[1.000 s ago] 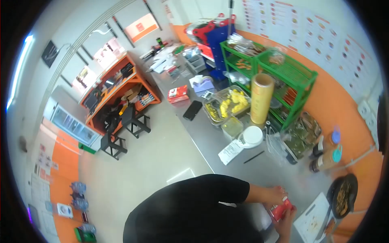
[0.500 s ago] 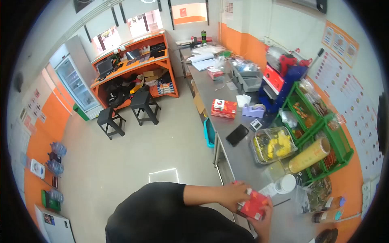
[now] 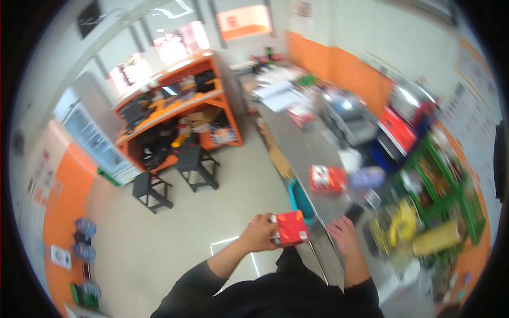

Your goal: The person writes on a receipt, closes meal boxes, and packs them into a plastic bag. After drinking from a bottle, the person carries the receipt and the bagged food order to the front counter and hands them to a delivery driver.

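Note:
My left hand (image 3: 261, 233) is closed on the left end of a red box (image 3: 291, 229), holding it over the floor beside the steel table's front edge. The box has a white label patch at its corner. My right hand (image 3: 344, 235) is apart from the box, over the table edge with its fingers spread and nothing in them. Just beyond its fingertips lies a black phone (image 3: 354, 212). A second red box (image 3: 327, 179) rests on the steel table (image 3: 297, 139) further away.
Right of the phone stand a clear container with yellow pieces (image 3: 403, 222), a yellow film roll (image 3: 437, 238) and a green rack (image 3: 448, 191). A purple tape dispenser (image 3: 368, 177) is behind. Two black stools (image 3: 196, 167) stand on the floor, and a teal bin (image 3: 301, 201) under the table edge.
The red box has moved left off the table side in my left hand. My right hand has let go of it and opened. The view has shifted along the table.

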`<state>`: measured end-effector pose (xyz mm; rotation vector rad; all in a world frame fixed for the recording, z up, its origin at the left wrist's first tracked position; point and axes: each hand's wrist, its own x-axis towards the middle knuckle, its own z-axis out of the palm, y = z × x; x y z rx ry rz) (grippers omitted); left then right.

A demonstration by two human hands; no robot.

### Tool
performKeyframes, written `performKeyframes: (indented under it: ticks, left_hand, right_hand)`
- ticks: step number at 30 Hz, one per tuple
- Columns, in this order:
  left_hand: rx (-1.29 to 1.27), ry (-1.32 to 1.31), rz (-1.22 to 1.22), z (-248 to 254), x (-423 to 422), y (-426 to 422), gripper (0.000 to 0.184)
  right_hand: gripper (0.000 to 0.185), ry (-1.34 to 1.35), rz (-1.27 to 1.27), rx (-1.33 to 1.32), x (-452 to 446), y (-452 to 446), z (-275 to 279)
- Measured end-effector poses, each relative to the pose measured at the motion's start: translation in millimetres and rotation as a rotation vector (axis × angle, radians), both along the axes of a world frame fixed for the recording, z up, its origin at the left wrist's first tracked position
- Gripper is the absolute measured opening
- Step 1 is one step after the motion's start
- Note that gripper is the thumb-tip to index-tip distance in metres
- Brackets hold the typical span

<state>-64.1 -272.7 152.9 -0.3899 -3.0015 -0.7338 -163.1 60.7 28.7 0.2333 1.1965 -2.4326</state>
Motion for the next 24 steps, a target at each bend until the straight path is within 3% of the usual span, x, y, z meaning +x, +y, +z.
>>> performKeyframes:
  ticks: [3,6,10,14,16,21,23,24]
  left_hand:
    - [-0.037,0.033,0.078,-10,-52,-38,0.05]
    - [-0.05,0.023,0.117,-9,-107,-61,0.051]
    - [-0.059,-0.072,0.116,4,-173,-87,0.047]
    - [-0.045,-0.113,0.073,3,-234,-102,0.045]
    - [-0.016,-0.147,0.039,-8,-267,-103,0.046]
    - [-0.001,-0.177,-0.116,-39,-337,-94,0.048]
    - [-0.035,-0.171,-0.196,-56,-361,-90,0.049]
    - [-0.063,-0.147,-0.261,-69,-373,-80,0.049]
  right_hand:
    - [0.064,-0.268,-0.021,-0.227,-96,-32,-55]
    - [0.057,-0.164,0.001,-0.087,-170,-64,-64]
    - [0.038,-0.329,-0.141,0.091,-238,-108,-60]
    - [0.038,-0.163,-0.073,0.199,-299,-135,-60]
    - [0.039,0.03,-0.038,0.052,-324,-150,-54]
    - [0.039,0.012,-0.085,0.235,-321,-140,-56]
    - [0.041,-0.001,-0.228,0.41,-290,-109,-70]
    - [0.04,-0.013,-0.313,0.311,-268,-97,-72]
